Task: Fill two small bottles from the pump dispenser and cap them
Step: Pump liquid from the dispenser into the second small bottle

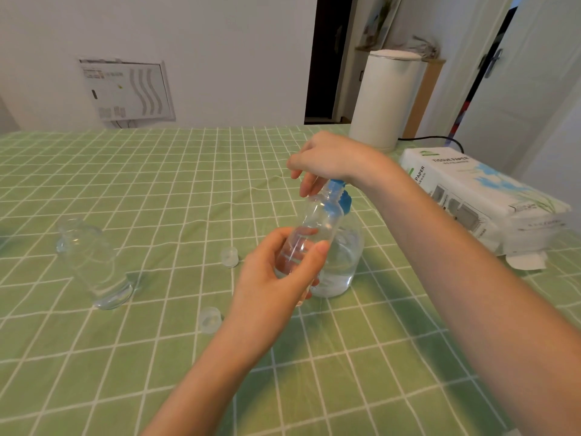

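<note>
My left hand [276, 272] grips a small clear bottle [314, 228], tilted, its open neck up at the blue pump head [338, 196] of the clear pump dispenser [345, 262] standing behind it. My right hand [327, 160] rests on top of the pump, fingers hanging down over the nozzle. A little liquid shows low in the held bottle. A second clear bottle [91, 262] stands uncapped at the left on the green checked tablecloth [157, 184]. Two translucent caps lie loose: one cap [229, 257] beside my left hand, another cap [210, 320] nearer to me.
A pack of tissue paper [478, 196] lies at the right edge of the table. A white cylindrical appliance [383, 99] with a black cable stands at the back right. A wall and a dark doorway are behind the table.
</note>
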Available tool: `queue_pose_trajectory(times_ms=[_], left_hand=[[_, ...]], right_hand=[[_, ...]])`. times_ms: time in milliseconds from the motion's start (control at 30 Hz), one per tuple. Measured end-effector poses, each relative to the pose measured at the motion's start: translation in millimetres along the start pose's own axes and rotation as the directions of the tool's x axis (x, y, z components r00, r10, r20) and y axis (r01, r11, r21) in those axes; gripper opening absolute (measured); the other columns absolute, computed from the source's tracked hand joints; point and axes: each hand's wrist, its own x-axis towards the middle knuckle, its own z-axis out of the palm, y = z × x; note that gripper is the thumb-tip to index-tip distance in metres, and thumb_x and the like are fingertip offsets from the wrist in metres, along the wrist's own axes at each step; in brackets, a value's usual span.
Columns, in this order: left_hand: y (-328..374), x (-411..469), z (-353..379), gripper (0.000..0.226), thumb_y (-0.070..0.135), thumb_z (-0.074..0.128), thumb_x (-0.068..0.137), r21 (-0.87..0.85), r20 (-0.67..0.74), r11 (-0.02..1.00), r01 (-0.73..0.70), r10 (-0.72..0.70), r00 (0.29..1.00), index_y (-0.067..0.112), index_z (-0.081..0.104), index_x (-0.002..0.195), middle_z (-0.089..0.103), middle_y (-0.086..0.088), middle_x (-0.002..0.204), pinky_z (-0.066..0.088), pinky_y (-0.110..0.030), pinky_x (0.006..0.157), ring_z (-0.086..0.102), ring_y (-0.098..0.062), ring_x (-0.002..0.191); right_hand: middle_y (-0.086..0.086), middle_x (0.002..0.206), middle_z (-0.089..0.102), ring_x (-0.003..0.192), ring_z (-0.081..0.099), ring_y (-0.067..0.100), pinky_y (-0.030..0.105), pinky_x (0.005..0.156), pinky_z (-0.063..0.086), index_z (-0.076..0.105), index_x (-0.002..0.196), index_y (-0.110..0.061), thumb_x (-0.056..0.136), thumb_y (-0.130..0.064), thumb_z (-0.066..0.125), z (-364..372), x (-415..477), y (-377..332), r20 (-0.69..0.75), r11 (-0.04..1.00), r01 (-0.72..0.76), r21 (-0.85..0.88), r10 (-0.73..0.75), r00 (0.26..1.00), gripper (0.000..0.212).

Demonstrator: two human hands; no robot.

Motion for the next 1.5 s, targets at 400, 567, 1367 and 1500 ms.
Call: queue_pose_trajectory(times_ms=[400,567,1367,1500], left_hand=[[-3.8,-2.3,-2.7,0.035,0.048,0.06,0.066,0.027,0.008,1.0,0.016,-0.016,1.0,0.03,0.065,0.095,0.069,0.008,0.074,0.045,-0.009,0.05,0.06,0.003,0.057],[-2.1,-1.2,-1.6,0.035,0.047,0.06,0.067,0.023,0.014,1.0,-0.002,0.001,1.0,0.029,0.065,0.096,0.069,0.001,0.079,0.046,-0.011,0.051,0.06,0.001,0.059],[-1.8,-1.5,-1.6,0.035,0.046,0.06,0.067,0.013,0.005,1.0,0.008,-0.009,1.0,0.025,0.065,0.094,0.067,0.006,0.07,0.045,-0.011,0.05,0.059,0.001,0.057],[-0.5,-0.5,-0.9,0.033,0.045,0.06,0.069,0.01,0.008,1.0,-0.009,0.009,1.0,0.025,0.066,0.094,0.069,0.001,0.076,0.046,-0.012,0.051,0.059,-0.001,0.058]], right_hand=[[0.01,0.097,0.07,0.097,0.066,0.029,0.035,0.084,0.05,0.068,0.09,-0.013,0.09,-0.026,0.049,8.3,-1.2,5.1,0.003,1.0,-0.013,0.009,0.013,1.0,0.023],[0.01,0.093,0.072,0.093,0.068,0.026,0.035,0.086,0.051,0.067,0.097,-0.008,0.09,-0.026,0.049,1.1,-1.7,2.3,-0.033,1.0,0.014,0.003,-0.014,0.999,0.026],[0.003,0.075,0.072,0.096,0.067,0.026,0.038,0.091,0.051,0.067,0.097,-0.01,0.09,-0.025,0.048,7.1,-3.3,3.8,-0.015,0.998,-0.001,0.059,0.002,1.0,0.025],[0.01,0.092,0.073,0.088,0.067,0.024,0.033,0.078,0.051,0.064,0.107,-0.002,0.089,-0.026,0.048,-2.4,-1.8,-1.2,-0.071,0.999,0.026,-0.019,-0.027,0.997,0.033]])
